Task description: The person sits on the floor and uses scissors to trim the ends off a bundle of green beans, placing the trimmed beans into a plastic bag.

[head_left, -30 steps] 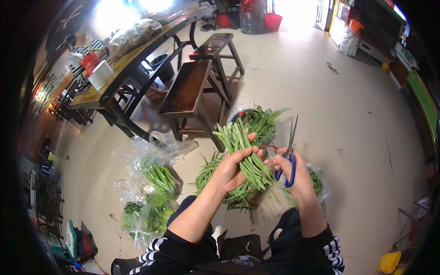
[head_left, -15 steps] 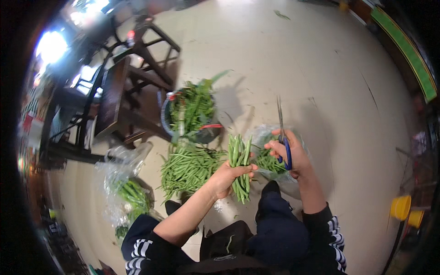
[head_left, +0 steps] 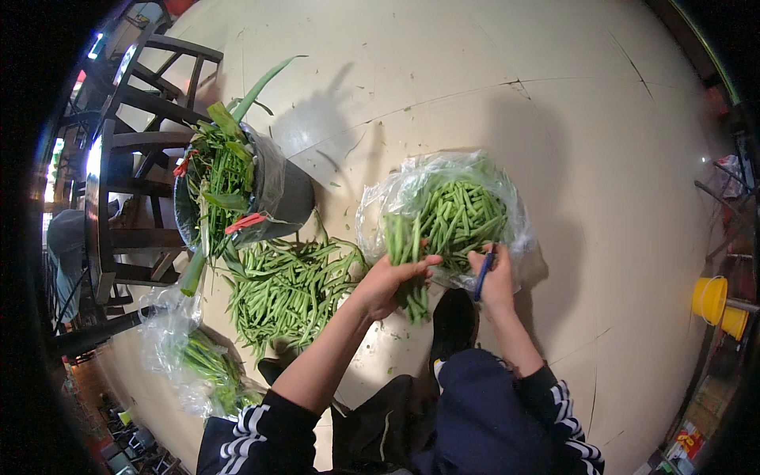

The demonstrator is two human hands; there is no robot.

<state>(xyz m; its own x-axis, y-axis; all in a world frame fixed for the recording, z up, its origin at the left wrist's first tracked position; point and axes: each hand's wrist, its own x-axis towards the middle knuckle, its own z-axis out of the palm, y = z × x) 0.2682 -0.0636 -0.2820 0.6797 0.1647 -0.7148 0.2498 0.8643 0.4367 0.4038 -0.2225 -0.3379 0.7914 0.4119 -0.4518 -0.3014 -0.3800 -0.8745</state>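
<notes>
A bunch of green beans [head_left: 405, 244] is gripped in my left hand [head_left: 385, 286], its upper ends slightly blurred. My right hand [head_left: 499, 283] is closed on scissors [head_left: 484, 275] with blue handles; their blades are hard to make out against the beans. Both hands are over the near edge of a clear plastic bag [head_left: 378, 207], which lies spread on the floor. Short green bean pieces [head_left: 469, 207] are heaped in that bag. Left of my left hand, a loose pile of long green beans [head_left: 277, 297] lies on the floor.
A dark bucket [head_left: 294, 194] full of leafy green scraps stands beyond the bean pile. Dark wooden stools [head_left: 146, 170] crowd the left side. A second plastic bag [head_left: 162, 344] with long green vegetables lies near left. Yellow buckets [head_left: 709, 301] are at the far right.
My view has tilted and shifted, bringing the bag of cut beans fully into sight. My right hand has lowered the scissors, which pointed upward before. My left hand still grips the beans.
</notes>
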